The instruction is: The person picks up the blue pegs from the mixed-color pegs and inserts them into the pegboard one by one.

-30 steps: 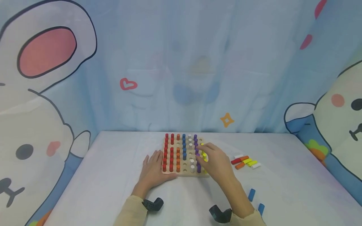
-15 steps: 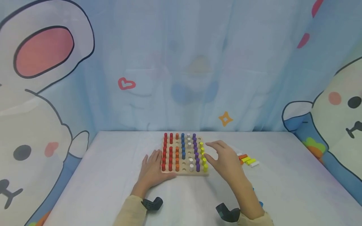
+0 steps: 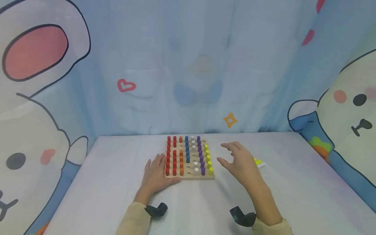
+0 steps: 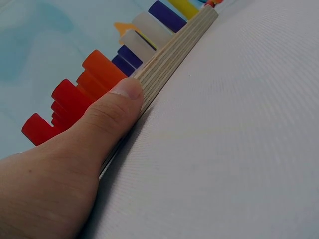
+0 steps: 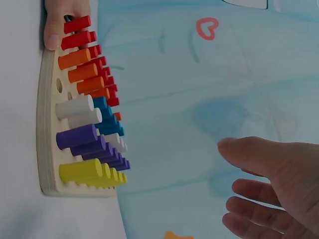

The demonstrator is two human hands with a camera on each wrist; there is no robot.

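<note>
A wooden pegboard (image 3: 194, 178) lies on the table, with upright pegs in columns of red, orange, blue, white, purple and yellow. My left hand (image 3: 155, 178) rests along its left side, fingers extended and thumb against the front edge; in the left wrist view that thumb (image 4: 112, 112) touches the board's edge beside the orange pegs. To the right of the board, my right hand (image 3: 242, 163) hovers above the table with thumb and fingers apart, holding nothing. Yellow pegs (image 5: 79, 171) line the board's near side in the right wrist view. A few holes (image 5: 59, 85) have no peg.
Loose pegs lie right of the board, mostly hidden behind my right hand; a yellow peg (image 3: 258, 161) and a white peg (image 3: 261, 165) show. A blue curtain (image 3: 199, 65) with cartoon animals hangs behind the white-covered table (image 3: 102, 182).
My right hand has drawn away from the yellow column, moving right toward the loose pegs, its fingers apart. The left hand stays at the board. The head view has shifted slightly.
</note>
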